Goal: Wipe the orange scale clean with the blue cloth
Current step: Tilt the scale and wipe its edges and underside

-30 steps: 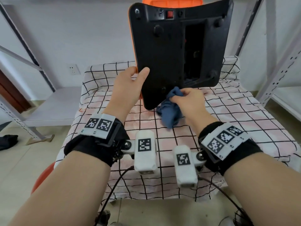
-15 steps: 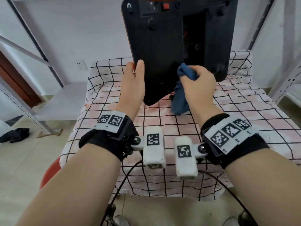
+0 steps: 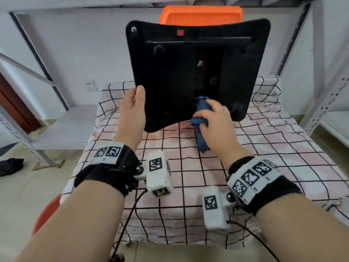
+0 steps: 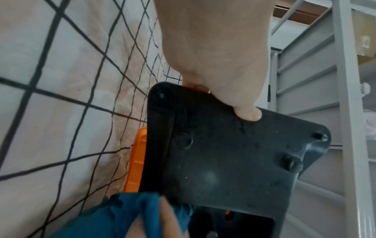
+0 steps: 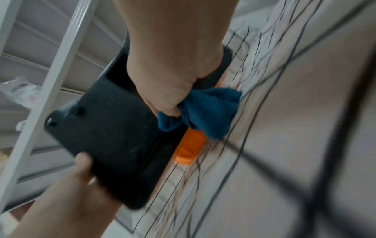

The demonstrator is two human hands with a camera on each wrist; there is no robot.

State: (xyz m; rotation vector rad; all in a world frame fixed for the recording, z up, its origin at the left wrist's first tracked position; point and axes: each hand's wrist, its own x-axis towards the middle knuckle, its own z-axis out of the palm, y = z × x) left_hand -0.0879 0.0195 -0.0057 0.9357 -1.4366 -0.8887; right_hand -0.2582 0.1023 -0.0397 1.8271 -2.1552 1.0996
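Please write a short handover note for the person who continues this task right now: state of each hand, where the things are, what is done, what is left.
Left hand: grips the left edge of the scale, holding it upright above the checked tablecloth, black underside toward the person.
Right hand: holds the bunched blue cloth, pressing it on the underside near the open recess at the lower middle.
Done: cannot tell which areas are already clean; pale specks show on the underside in the left wrist view.
Left: probably the rest of the underside, then the orange side, which faces away.
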